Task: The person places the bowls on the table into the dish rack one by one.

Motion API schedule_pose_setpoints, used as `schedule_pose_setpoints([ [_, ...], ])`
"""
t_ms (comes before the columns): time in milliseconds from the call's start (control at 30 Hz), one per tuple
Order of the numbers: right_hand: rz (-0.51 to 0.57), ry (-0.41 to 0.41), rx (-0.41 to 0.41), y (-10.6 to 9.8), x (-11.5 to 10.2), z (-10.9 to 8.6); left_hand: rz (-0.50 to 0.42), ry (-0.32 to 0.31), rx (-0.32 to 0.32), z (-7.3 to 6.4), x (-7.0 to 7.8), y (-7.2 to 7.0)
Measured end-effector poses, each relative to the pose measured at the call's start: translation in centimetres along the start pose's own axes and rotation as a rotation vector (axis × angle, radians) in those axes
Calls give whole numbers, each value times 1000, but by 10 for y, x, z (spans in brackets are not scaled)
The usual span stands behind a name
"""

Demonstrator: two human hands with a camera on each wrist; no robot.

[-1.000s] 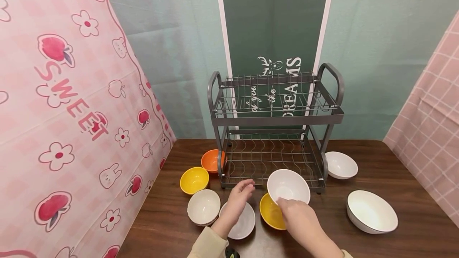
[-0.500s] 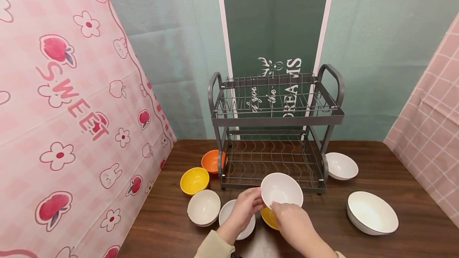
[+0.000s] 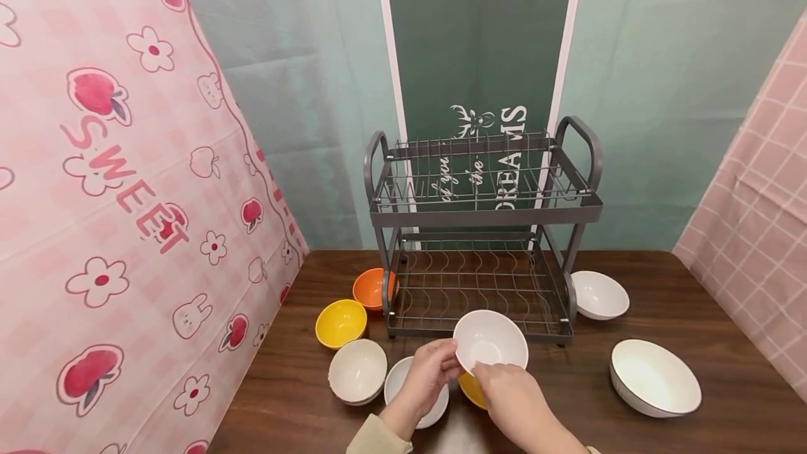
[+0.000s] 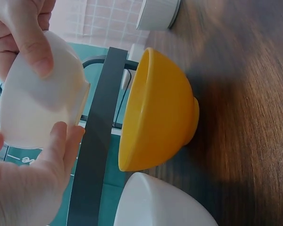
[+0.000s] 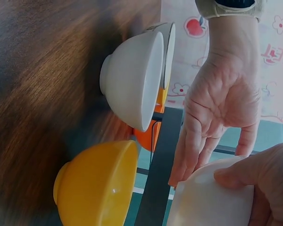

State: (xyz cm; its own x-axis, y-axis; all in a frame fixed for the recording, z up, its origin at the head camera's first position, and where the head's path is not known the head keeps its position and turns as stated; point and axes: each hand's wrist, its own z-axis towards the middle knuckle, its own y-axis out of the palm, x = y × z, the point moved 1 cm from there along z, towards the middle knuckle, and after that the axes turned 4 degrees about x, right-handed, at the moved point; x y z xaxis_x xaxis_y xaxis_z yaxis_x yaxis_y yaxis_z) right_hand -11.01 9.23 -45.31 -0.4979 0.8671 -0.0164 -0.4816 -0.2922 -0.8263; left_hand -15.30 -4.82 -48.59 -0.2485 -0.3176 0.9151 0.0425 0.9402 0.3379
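Note:
A white bowl (image 3: 490, 335) is held tilted above the table, its inside towards the head camera. My right hand (image 3: 513, 398) grips its near rim, with the thumb (image 4: 37, 59) along the outer wall in the left wrist view. On the bowl's left side my left hand (image 3: 427, 373) holds it too, fingertips (image 4: 59, 132) against the underside and thumb near the rim. Beneath stands a yellow bowl (image 5: 99, 183), partly hidden in the head view. Another white bowl (image 5: 132, 77) stands on the table, partly behind my left hand in the head view.
A grey two-tier dish rack (image 3: 485, 217) stands behind the hands. To its left are an orange bowl (image 3: 372, 289), a yellow bowl (image 3: 341, 324) and a cream bowl (image 3: 358, 371). A white bowl (image 3: 599, 295) and a larger dark-rimmed bowl (image 3: 654, 377) are on the right.
My left hand has moved right from beside the white bowl and taken hold of its side. The right hand has brought the bowl slightly left and lower.

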Motion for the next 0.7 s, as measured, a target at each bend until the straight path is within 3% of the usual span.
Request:
schedule_pose_setpoints([
  [300, 14, -50, 17, 0, 1, 5, -84, -38, -35, 3, 0, -2],
  [500, 44, -77, 36, 2, 3, 3, -118, -61, -10, 4, -2, -3],
  [700, 149, -159, 187, 0, 16, 0, -187, -60, 0, 4, -2, -8],
])
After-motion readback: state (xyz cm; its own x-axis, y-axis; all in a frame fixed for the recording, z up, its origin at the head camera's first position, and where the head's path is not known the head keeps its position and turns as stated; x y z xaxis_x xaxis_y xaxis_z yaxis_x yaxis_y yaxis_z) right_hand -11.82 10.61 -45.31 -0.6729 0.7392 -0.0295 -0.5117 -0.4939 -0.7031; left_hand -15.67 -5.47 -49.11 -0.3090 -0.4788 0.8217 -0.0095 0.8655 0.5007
